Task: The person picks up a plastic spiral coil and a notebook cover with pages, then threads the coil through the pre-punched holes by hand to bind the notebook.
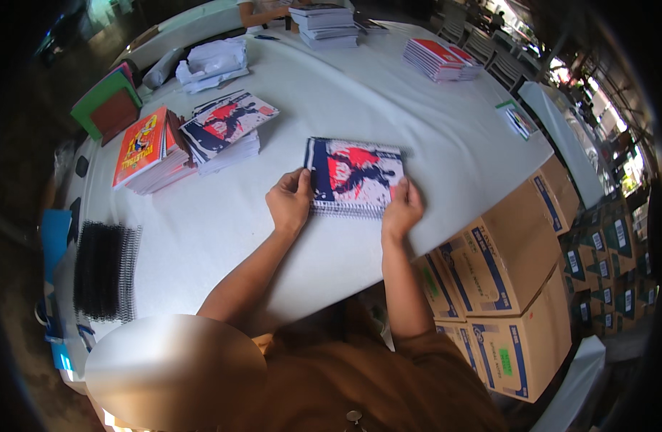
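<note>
A small stack of spiral notebooks [356, 173] rests on the white-covered table in front of me, its top cover splashed in red, white and dark blue. Coil binding runs along the near edge. My left hand [291, 200] grips the left side, thumb on the cover. On the opposite side, my right hand [403, 207] clasps the edge with its thumb on top. Fingers under the stack are hidden. Left of it are a pile of matching covers [226, 126] and a stack of orange-covered books [144, 147]. A bundle of black binding coils [104, 270] lies at the table's left side.
Book stacks [327, 29] and red-covered books [437, 59] stand on the far part of the table [331, 93]. Crumpled white wrapping [214, 63] lies far left, near a green folder [104, 104]. Cardboard boxes [497, 266] are piled against the right edge. Another person's arm [266, 16] shows beyond.
</note>
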`<state>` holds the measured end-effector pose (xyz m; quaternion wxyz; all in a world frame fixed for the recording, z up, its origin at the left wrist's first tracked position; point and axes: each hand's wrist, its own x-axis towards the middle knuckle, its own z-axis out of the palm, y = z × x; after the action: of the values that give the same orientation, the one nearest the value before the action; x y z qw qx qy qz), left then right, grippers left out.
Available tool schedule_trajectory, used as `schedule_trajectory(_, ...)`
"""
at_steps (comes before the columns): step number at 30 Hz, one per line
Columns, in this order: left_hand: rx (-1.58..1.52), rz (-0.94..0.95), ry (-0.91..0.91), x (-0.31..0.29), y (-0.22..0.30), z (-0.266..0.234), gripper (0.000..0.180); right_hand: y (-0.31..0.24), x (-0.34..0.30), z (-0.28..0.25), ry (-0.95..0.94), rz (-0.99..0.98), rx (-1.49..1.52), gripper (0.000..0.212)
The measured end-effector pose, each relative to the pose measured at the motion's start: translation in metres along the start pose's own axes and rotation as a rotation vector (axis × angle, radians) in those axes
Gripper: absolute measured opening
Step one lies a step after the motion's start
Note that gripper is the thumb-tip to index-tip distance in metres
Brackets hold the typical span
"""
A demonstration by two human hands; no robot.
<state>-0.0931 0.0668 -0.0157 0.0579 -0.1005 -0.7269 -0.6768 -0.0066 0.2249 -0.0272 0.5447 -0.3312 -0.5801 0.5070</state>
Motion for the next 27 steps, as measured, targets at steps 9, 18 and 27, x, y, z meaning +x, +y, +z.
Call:
schedule_trajectory(9, 0.876, 0.674, 0.127, 0.084, 0.012, -0.041, 0.037, -0.006, -0.015, -0.015, 0.092, -0.026, -0.095, 0.047)
schedule_trajectory(18, 0.425, 0.368, -0.042, 0.058, 0.084, -0.122, 0.023, -0.084, -0.088, 0.007, -0.659, 0.162, 0.525, 0.044)
schedule_trajectory(27, -0.039, 0.149, 0.108, -0.053, 0.084, -0.197, 0.056, -0.113, -0.081, 0.009, -1.175, 0.219, 0.667, 0.019)
